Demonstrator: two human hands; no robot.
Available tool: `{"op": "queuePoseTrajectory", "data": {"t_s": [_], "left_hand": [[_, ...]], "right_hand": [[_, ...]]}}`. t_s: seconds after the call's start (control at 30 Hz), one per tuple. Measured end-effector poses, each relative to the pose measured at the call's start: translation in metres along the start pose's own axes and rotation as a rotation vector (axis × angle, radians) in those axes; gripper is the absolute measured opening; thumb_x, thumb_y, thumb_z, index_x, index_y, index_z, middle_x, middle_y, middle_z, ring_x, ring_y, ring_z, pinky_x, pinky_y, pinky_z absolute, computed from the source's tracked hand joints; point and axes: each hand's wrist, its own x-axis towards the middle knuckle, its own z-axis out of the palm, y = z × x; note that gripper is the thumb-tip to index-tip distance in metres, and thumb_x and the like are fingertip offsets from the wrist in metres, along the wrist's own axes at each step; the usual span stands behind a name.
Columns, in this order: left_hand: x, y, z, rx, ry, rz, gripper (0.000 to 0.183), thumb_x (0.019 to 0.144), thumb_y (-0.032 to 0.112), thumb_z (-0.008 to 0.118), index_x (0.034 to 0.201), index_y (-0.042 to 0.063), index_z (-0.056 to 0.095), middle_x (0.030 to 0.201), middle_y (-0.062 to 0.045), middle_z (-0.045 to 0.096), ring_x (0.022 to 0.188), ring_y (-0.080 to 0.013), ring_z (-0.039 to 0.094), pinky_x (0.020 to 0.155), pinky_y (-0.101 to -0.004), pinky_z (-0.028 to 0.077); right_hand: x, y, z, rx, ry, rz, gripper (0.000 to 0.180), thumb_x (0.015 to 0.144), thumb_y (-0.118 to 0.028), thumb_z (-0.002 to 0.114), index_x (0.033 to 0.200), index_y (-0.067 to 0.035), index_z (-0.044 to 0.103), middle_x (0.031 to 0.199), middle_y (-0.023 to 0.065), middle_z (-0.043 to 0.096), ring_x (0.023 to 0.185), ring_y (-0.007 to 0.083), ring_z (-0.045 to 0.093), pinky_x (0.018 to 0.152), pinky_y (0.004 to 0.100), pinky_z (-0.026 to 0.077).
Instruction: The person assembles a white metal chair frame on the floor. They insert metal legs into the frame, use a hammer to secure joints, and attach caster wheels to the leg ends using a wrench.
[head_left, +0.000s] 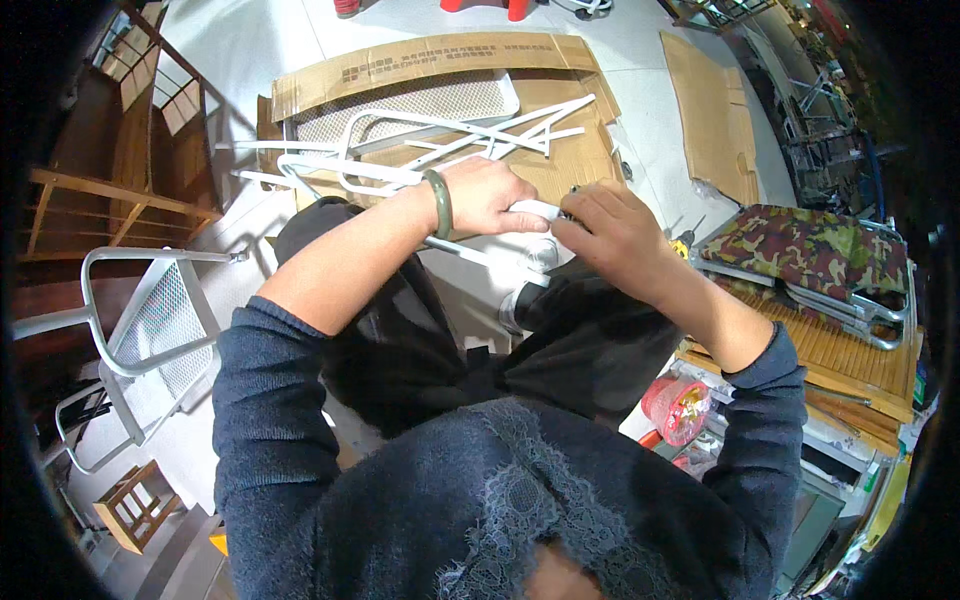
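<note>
My left hand (495, 199), with a green bangle at the wrist, is closed around a white metal tube (536, 208) above my knees. At the tube's right end, the fingers of my right hand (611, 229) pinch a small dark part (574, 219), mostly hidden by them. Beyond my hands, several bent white metal tubes (382, 114) lie crossed over an opened cardboard box (555, 90). A white perforated panel (405, 101) with a rounded rim rests in the box. Below my left hand, another white tube (469, 253) runs toward my shoe (538, 256).
On the left stand a grey metal frame with mesh (161, 322) and a small wooden stool (135, 510). To the right are a folded camouflage chair (817, 247), a bamboo surface (780, 322), a yellow power tool (682, 244) and a flat cardboard piece (709, 120).
</note>
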Motion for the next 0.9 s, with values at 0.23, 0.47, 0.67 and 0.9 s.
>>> {"op": "queuePoseTrajectory", "data": {"t_s": [0.23,0.47,0.67,0.9], "left_hand": [[-0.006,0.001,0.001,-0.029,0.007,0.011,0.062,0.086,0.064,0.047,0.08,0.005,0.065,0.069,-0.02,0.063,0.072,-0.0411,0.062,0.068,-0.0469,0.049],[-0.009,-0.005,0.0,-0.013,0.07,0.04,0.049,0.087,0.053,0.055,0.074,0.006,0.06,0.06,-0.019,0.057,0.062,-0.0406,0.058,0.057,-0.0482,0.045],[-0.003,-0.001,0.0,-0.037,0.07,0.047,0.048,0.087,0.051,0.055,0.072,0.006,0.059,0.058,-0.019,0.056,0.06,-0.0406,0.058,0.058,-0.0492,0.044],[-0.005,0.002,0.002,-0.012,0.072,0.021,0.049,0.088,0.052,0.054,0.072,0.005,0.059,0.062,-0.02,0.058,0.064,-0.041,0.059,0.06,-0.0492,0.045]], "right_hand": [[-0.019,0.007,0.028,1.969,-0.113,1.13,0.023,0.091,-0.019,0.059,0.103,0.001,0.058,0.088,0.0156,0.066,0.074,0.0222,0.066,0.075,0.0364,0.054],[-0.045,-0.018,0.042,2.009,-0.018,1.674,0.045,0.099,-0.044,0.041,0.105,-0.002,0.055,0.092,0.0164,0.065,0.065,0.0185,0.055,0.063,0.0304,0.047],[-0.01,0.001,-0.02,0.614,0.142,0.566,0.041,0.083,-0.02,0.063,0.119,-0.006,0.05,0.122,0.0117,0.056,0.107,0.0252,0.057,0.092,0.038,0.043],[-0.001,-0.011,-0.005,0.3,-0.095,0.247,0.026,0.073,-0.005,0.069,0.097,-0.006,0.06,0.103,0.012,0.06,0.091,0.0324,0.061,0.076,0.035,0.051]]}}
